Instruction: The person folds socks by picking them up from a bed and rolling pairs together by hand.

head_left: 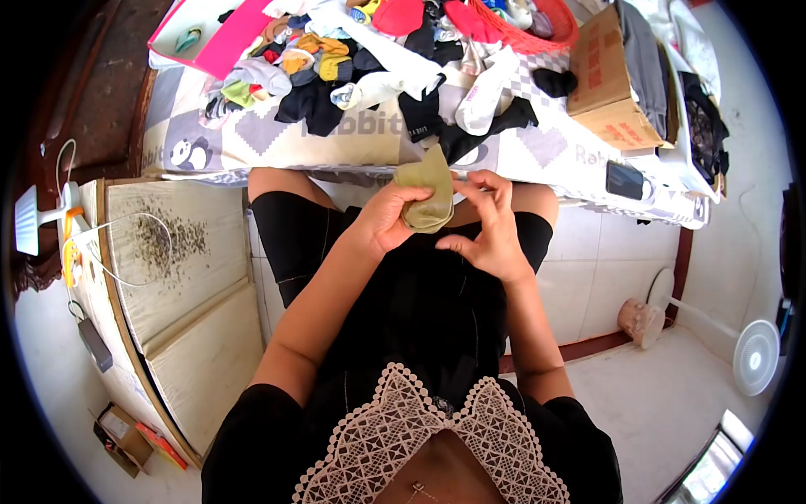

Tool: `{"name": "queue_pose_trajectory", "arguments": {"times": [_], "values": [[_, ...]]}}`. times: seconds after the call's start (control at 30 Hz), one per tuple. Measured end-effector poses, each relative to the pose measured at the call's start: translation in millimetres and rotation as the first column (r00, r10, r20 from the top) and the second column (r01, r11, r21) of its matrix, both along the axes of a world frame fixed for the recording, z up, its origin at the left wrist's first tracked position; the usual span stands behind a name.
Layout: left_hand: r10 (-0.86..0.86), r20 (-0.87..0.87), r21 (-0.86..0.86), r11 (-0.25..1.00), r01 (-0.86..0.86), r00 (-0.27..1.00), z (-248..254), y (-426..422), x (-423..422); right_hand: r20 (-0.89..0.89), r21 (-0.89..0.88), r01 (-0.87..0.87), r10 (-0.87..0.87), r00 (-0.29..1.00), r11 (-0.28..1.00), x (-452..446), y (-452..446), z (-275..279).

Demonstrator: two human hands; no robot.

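An olive-green piece of folded cloth [426,191], perhaps a sock, is held up over my lap. My left hand [393,214] grips its left side, with the thumb lying across the front. Just right of the cloth is my right hand [489,227], its fingers apart and slightly bent, the fingertips close to the cloth's edge. Beyond both hands, many loose socks lie on the bed, among them a white sock [487,94], a black sock [495,130] and several yellow and grey ones [333,67].
A pink box [220,46] stands at the back left, and a red basket [558,29] at the back right beside a cardboard box [609,84]. A phone [625,181] lies on the bed's edge. A wooden cabinet [206,336] is at left, a white fan [756,357] at right.
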State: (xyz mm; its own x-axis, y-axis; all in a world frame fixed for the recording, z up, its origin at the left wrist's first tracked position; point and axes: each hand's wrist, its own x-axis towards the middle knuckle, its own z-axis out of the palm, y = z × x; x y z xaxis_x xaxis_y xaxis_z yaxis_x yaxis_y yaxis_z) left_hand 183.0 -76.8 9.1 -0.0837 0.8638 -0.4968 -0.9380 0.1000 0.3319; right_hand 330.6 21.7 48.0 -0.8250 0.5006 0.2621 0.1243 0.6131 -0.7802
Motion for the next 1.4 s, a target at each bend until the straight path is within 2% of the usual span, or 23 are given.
{"name": "queue_pose_trajectory", "arguments": {"times": [0.03, 0.1, 0.17, 0.27, 0.3, 0.37, 0.43, 0.5, 0.57, 0.63, 0.7, 0.73, 0.8, 0.97, 1.0, 1.03, 1.07, 1.13, 1.17, 1.23, 1.27, 1.33, 1.4], "values": [[-0.007, 0.042, 0.016, 1.000, 0.006, 0.999, -1.0, 0.5, 0.9, 0.001, 0.000, -0.003, 0.003, 1.000, 1.000, -0.8, 1.2, 1.7], [-0.021, 0.088, 0.032, 0.999, 0.018, 0.996, -4.7, 1.2, 5.0, 0.024, 0.316, -0.115, 0.113, 0.993, 0.942, -2.4, 4.6, 9.0], [-0.062, 0.120, -0.025, 0.998, 0.065, 0.991, -9.4, 1.4, 9.0, -0.015, 0.332, -0.112, 0.124, 0.992, 0.936, 0.1, 6.6, 5.5], [-0.029, 0.166, 0.077, 0.997, 0.016, 0.986, 1.4, 4.1, 11.4, -0.115, 0.136, -0.062, 0.078, 0.990, 0.989, -3.2, 6.6, 2.9], [-0.030, 0.167, 0.078, 0.997, 0.017, 0.986, -0.4, 3.8, 11.9, -0.114, 0.137, -0.062, 0.077, 0.990, 0.989, -1.9, 5.8, 1.0], [-0.042, 0.078, 0.064, 0.997, 0.037, 0.996, -6.3, 1.8, 10.7, 0.028, -0.201, 0.126, -0.123, 0.992, 0.972, 0.8, 3.3, -10.0], [-0.014, 0.109, 0.070, 0.998, 0.007, 0.994, -1.7, 2.4, 10.4, -0.007, -0.204, 0.162, -0.167, 0.986, 0.966, -4.3, 0.8, -11.4], [0.012, 0.141, 0.074, 0.997, -0.022, 0.990, 3.9, 4.0, 12.1, 0.262, -0.310, 0.338, -0.262, 0.929, 0.889, -6.0, -2.1, -4.1], [-0.011, -0.179, 0.107, 0.994, 0.031, 0.984, 8.8, 6.1, 15.0, 0.275, -0.299, 0.360, -0.281, 0.919, 0.884, -6.1, -1.4, -4.8], [-0.003, -0.232, 0.086, 0.996, 0.024, 0.973, 12.3, 7.0, 17.7, 0.286, -0.288, 0.379, -0.298, 0.910, 0.879, -4.7, -0.7, -7.1], [0.003, -0.284, 0.066, 0.998, 0.016, 0.959, 11.4, 6.5, 15.6, 0.045, -0.234, 0.147, -0.140, 0.989, 0.961, 1.5, 2.0, -8.1], [-0.021, -0.226, 0.096, 0.994, 0.044, 0.974, 8.0, 5.8, 10.1, 0.046, -0.234, 0.145, -0.138, 0.989, 0.961, 2.1, 3.6, -5.0], [-0.056, -0.144, 0.111, 0.991, 0.073, 0.988, 7.8, 5.5, 6.8, 0.070, 0.138, 0.015, -0.025, 0.997, 0.990, 2.4, 5.5, 3.9], [-0.088, 0.022, 0.077, 0.993, 0.086, 0.996, -0.7, 2.4, 10.9, -0.024, 0.271, 0.019, -0.013, 1.000, 0.962, 5.5, 9.2, 4.4], [-0.110, 0.079, 0.050, 0.993, 0.106, 0.991, -3.3, 2.5, 10.9, -0.036, 0.293, -0.050, 0.063, 0.997, 0.955, 5.4, 12.4, 5.7], [-0.111, 0.079, 0.051, 0.993, 0.107, 0.991, -5.7, 2.7, 10.9, -0.046, 0.316, -0.117, 0.139, 0.989, 0.942, 5.4, 14.4, 6.7], [-0.103, 0.023, 0.062, 0.993, 0.102, 0.994, -8.0, 2.7, 10.5, -0.046, 0.316, -0.116, 0.138, 0.989, 0.942, 5.5, 13.6, 7.6], [-0.096, -0.033, 0.073, 0.993, 0.098, 0.995, -2.9, 3.5, 12.3, -0.017, 0.118, -0.079, 0.082, 0.997, 0.990, 6.3, 9.7, 9.0], [-0.075, -0.062, 0.078, 0.994, 0.080, 0.995, 1.4, 4.1, 16.3, -0.017, 0.117, -0.079, 0.082, 0.997, 0.990, 7.5, 7.7, 7.5], [-0.055, -0.092, 0.081, 0.995, 0.062, 0.994, 4.2, 6.1, 19.9, 0.090, -0.137, 0.157, -0.145, 0.985, 0.978, 9.4, 3.6, -0.4], [-0.067, -0.130, 0.069, 0.995, 0.077, 0.989, 2.6, 6.8, 21.1, 0.090, -0.138, 0.157, -0.145, 0.985, 0.978, 8.9, 2.1, -3.5], [-0.082, -0.167, 0.057, 0.994, 0.092, 0.982, -3.5, 6.8, 22.9, 0.193, -0.226, 0.291, -0.250, 0.949, 0.930, 8.2, 0.8, -8.2], [-0.044, -0.238, 0.112, 0.991, 0.073, 0.970, -8.2, 5.4, 22.5, 0.230, -0.201, 0.291, -0.244, 0.942, 0.935, 9.0, 4.2, -11.8]]}}
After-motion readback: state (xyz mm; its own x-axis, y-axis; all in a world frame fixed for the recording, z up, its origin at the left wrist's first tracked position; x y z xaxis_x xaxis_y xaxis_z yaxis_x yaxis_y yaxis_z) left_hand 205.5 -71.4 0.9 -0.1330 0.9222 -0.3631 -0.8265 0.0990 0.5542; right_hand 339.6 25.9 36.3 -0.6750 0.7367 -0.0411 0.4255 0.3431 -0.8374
